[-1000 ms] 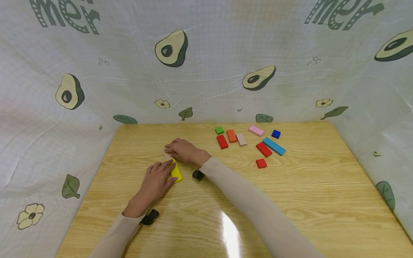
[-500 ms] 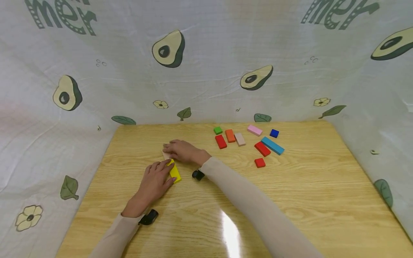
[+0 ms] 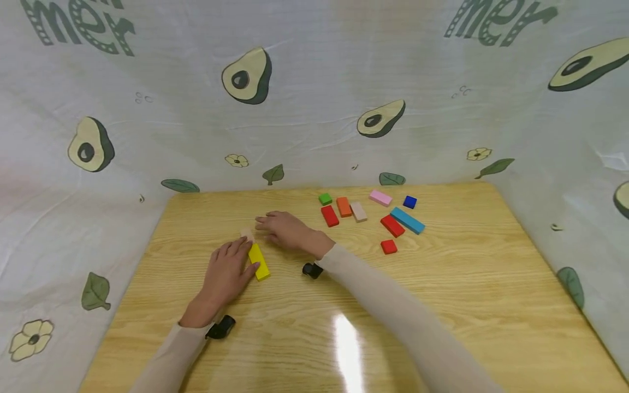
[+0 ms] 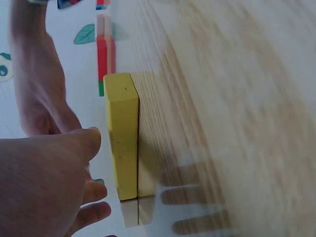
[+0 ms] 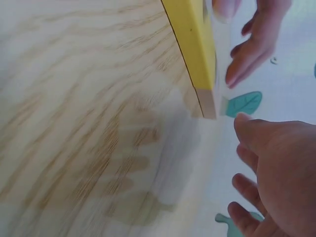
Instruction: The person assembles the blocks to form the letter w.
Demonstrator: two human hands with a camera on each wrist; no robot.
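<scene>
A long yellow block [image 3: 260, 263] lies on the table at left, end to end with a small beige block [image 3: 247, 234] beyond it. My left hand [image 3: 226, 277] hovers around the yellow block, fingers extended and thumb near its side. In the left wrist view a gap shows between that thumb [image 4: 90, 142] and the yellow block. Just right of the beige block is my right hand [image 3: 289, 231], fingers loosely extended and holding nothing. From the right wrist, the beige block [image 5: 206, 102] sits flush against the yellow one, apart from the fingers.
Farther right lie loose blocks: green [image 3: 325, 198], red [image 3: 330, 215], orange [image 3: 344, 207], beige [image 3: 358, 211], pink [image 3: 380, 197], dark blue [image 3: 410, 202], long light blue [image 3: 408, 220], red [image 3: 392, 225] and small red [image 3: 389, 246]. A patterned cloth [image 3: 304, 131] hangs behind the table.
My right hand has let go of the beige block and moved slightly right. My left fingers have loosened from the yellow block. The head view has shifted a little.
</scene>
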